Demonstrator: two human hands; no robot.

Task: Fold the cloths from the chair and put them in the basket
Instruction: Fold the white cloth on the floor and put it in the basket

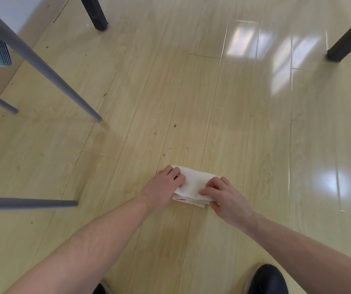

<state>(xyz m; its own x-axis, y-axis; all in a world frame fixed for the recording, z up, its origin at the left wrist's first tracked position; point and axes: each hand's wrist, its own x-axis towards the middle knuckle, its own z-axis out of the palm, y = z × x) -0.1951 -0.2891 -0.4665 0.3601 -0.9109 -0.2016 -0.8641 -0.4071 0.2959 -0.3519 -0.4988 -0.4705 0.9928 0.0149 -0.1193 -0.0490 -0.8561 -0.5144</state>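
A small white cloth [193,184], already folded into a thick layered rectangle, lay on the pale wooden floor [255,124] near a grey chair [43,66]. The left hand [163,188] and right hand [226,197] each curled their fingers onto one end, pinching it. It looked light, limp and likely to unfold; best gripped across all layers at both ends.

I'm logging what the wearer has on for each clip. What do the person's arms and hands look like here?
Both forearms are bare as far as the frame shows: no sleeve in view. The left hand and right hand wear no gloves, and no watch, ring or bracelet shows on either.
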